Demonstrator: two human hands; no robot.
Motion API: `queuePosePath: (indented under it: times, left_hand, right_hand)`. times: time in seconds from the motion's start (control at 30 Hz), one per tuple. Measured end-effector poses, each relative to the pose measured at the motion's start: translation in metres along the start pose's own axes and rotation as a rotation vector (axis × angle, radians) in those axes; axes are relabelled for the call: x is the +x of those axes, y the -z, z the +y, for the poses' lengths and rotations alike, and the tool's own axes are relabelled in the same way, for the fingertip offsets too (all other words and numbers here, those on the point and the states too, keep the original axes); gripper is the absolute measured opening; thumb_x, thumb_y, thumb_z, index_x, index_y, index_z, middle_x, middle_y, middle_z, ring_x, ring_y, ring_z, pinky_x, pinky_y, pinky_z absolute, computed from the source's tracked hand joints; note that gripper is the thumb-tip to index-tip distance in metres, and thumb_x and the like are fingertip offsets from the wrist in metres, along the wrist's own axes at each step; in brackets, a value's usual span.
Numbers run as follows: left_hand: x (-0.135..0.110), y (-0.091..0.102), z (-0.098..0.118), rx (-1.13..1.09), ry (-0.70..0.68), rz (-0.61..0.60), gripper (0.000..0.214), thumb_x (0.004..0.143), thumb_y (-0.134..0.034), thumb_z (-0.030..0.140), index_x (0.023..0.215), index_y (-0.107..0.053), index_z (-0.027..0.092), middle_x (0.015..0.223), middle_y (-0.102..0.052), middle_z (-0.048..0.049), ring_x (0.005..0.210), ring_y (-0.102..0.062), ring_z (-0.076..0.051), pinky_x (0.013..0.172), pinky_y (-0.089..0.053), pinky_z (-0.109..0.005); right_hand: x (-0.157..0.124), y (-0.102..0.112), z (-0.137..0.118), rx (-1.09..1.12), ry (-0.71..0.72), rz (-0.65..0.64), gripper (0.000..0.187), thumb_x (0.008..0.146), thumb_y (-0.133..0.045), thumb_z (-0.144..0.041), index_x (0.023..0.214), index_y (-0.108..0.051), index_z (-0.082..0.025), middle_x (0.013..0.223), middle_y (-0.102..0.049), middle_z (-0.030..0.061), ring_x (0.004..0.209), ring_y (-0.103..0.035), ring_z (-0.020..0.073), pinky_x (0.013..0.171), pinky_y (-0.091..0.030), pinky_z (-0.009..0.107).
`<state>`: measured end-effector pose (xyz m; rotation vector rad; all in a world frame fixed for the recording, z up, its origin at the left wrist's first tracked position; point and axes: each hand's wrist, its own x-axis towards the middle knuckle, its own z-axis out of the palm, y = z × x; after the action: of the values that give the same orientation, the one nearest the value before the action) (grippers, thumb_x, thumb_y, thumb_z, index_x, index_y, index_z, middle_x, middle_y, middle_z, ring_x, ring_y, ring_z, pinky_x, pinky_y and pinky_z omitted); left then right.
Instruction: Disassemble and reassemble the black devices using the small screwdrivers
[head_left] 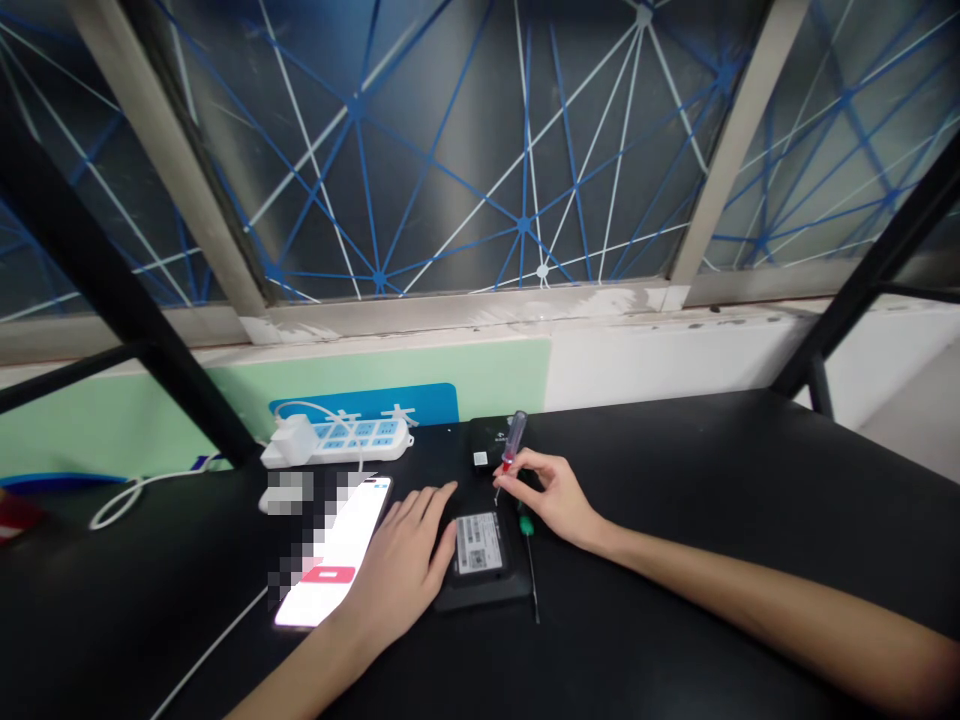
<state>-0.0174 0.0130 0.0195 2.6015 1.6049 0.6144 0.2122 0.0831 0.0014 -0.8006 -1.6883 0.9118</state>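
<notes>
My right hand (551, 495) pinches a small screwdriver with a clear and red handle (514, 440), its tip pointing down at the far edge of a flat black device (480, 560) that carries a white label. My left hand (401, 565) lies flat with fingers stretched out, pressing on the left side of that device. A second screwdriver with a green handle (527, 540) lies on the black table (712, 520) just right of the device. Another small black box (487, 445) sits behind it.
A lit phone (334, 555) lies left of my left hand, with a white cable running toward the near edge. A white power strip (337, 440) with a plugged charger stands at the back by the wall. Black frame bars rise at both sides.
</notes>
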Motion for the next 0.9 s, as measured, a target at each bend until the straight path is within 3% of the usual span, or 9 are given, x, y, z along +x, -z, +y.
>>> queuePosePath:
  times: [0.23, 0.4, 0.9]
  left_hand:
    - [0.0, 0.007, 0.008, -0.045, -0.092, 0.001, 0.032, 0.101, -0.04, 0.028, 0.13, -0.053, 0.026, 0.134, -0.055, -0.0065, 0.121, -0.054, -0.026, 0.107, -0.04, -0.049]
    - [-0.002, 0.01, 0.011, -0.053, -0.144, -0.027, 0.039, 0.1, -0.043, 0.032, 0.139, -0.047, 0.028, 0.147, -0.046, -0.0055, 0.131, -0.046, -0.027, 0.11, -0.038, -0.052]
    - [-0.001, 0.015, 0.013, -0.088, -0.174, -0.083, 0.045, 0.102, -0.041, 0.034, 0.146, -0.04, 0.029, 0.148, -0.046, -0.0051, 0.134, -0.044, -0.025, 0.111, -0.038, -0.048]
  right_hand:
    - [0.001, 0.0, 0.0, 0.031, -0.043, 0.036, 0.021, 0.086, -0.067, -0.042, 0.085, -0.069, -0.02, 0.088, -0.073, 0.0063, 0.087, -0.069, 0.0232, 0.085, -0.054, 0.04]
    - [0.001, 0.001, 0.0, 0.033, -0.057, 0.003, 0.02, 0.085, -0.069, -0.041, 0.084, -0.07, -0.022, 0.087, -0.072, 0.0056, 0.087, -0.069, 0.023, 0.086, -0.054, 0.04]
    - [0.0, 0.001, -0.01, 0.027, -0.048, -0.047, 0.016, 0.082, -0.073, -0.037, 0.082, -0.072, -0.021, 0.084, -0.071, 0.0048, 0.082, -0.068, 0.0207, 0.082, -0.056, 0.038]
